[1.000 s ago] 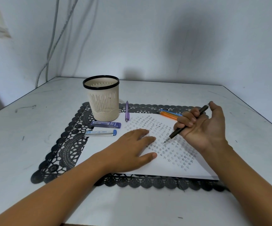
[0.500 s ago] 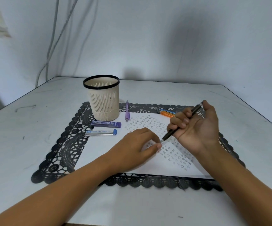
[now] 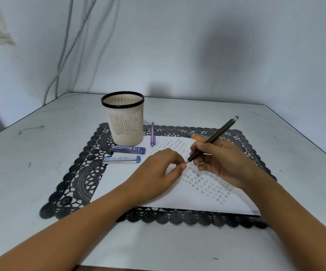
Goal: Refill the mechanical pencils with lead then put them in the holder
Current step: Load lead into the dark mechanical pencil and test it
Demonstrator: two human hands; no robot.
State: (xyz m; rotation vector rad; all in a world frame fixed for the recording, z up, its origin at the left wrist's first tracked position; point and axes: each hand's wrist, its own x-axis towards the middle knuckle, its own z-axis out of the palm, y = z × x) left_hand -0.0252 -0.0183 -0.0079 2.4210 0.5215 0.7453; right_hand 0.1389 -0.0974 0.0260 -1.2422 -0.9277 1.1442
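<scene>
A: What lay at the left?

B: A black lace mat (image 3: pixel 80 173) on the pale, scuffed surface (image 3: pixel 31 153); bare room beyond its scalloped edge. A slotted cream holder (image 3: pixel 125 124) stood upright, with two slim lead cases (image 3: pixel 127 150) just before it.

A: And the hands?

B: The left hand (image 3: pixel 158 173) pinched fingertips at the tip of the dark pencil (image 3: pixel 213 139); the right hand (image 3: pixel 220 163) clamped its barrel, tilted over white paper (image 3: pixel 158 200). A purple pencil (image 3: pixel 152 134) lay beside the holder.

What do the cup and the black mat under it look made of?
The cup looks like moulded matte plastic: cream walls pierced by even slits, with a dark rim. The mat looks like thin cut-out vinyl or plastic lace, flat with a regular openwork pattern, though fabric cannot be ruled out.
</scene>
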